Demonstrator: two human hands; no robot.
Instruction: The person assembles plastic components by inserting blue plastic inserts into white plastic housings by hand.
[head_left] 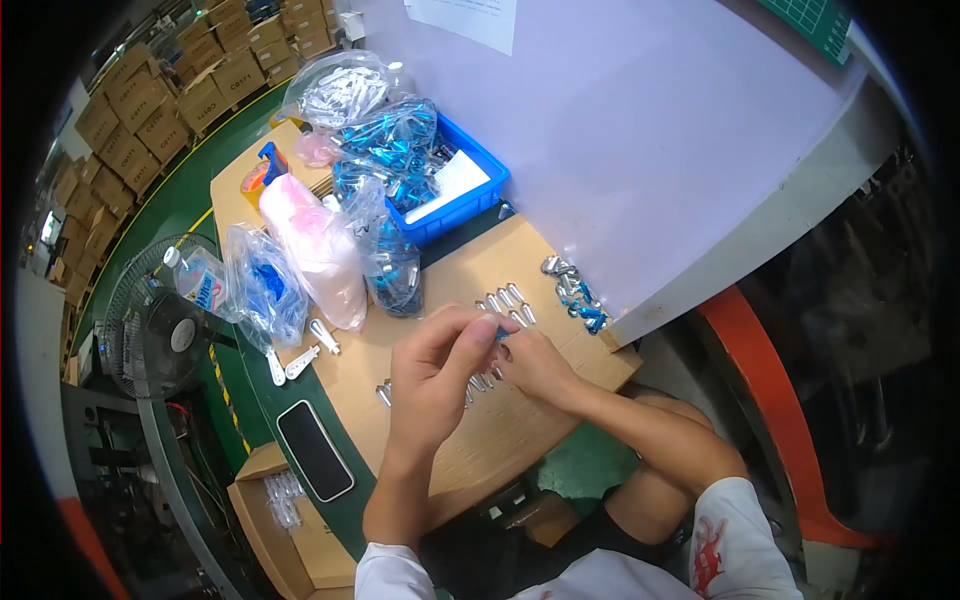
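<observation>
Left hand (436, 368): fingers curled, thumb along the top, meeting the right at the fingertips. Right hand (540, 366): fingers bent inward, knuckles uppermost. Between the two sets of fingertips a small blue piece (502, 334) is pinched; most of it is covered, so its long axis cannot be determined, nor which hand bears the greater share.

Both hands are above the brown board (478, 262) that covers much of the desk, nearer its right end than its left edge. Just beyond the fingertips, toward the partition (640, 150), slim silver pieces (507, 298) lie side by side, long axes roughly parallel and slanting from far left to near right. The right hand's knuckles are just beside the nearest of them. More silver pieces (480, 383) show below the joined hands, partly hidden.

Farther to the right, along the board's partition-side edge, is a loose heap of silver and blue parts (575, 293), axes mixed; the right hand is the nearer to it.

Outward to the left: white handle-shaped pieces (301, 362) by the board's left edge, a phone (315, 450) on the desk's green margin, and, toward the far end, filled plastic bags (395, 145) by a blue tray (490, 195).
</observation>
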